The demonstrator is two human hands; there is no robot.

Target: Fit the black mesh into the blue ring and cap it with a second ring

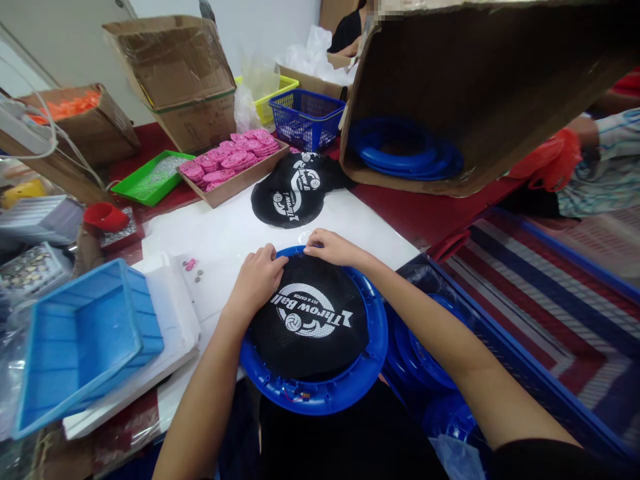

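A blue plastic ring (377, 333) leans against the table's front edge, with a round black mesh (310, 347) printed "Throw Ball" lying inside it. At the ring's far edge, my left hand (261, 275) presses its closed fingers on the mesh's rim. Just right of it, my right hand (327, 247) pinches at the same edge; whatever is between its fingertips is too small to name. Small wires and a tiny part show on the ring's near side. More printed black mesh pieces (290, 193) lie on the white sheet (225, 230) beyond the ring.
Pink pieces fill a cardboard tray (245, 190) beside a green tray (150, 179). A light-blue bin (90, 340) stands left. Behind are a blue basket (307, 120) and a large carton (420, 80) holding blue rings. More rings (425, 347) lie lower right. Other people are at the back and right.
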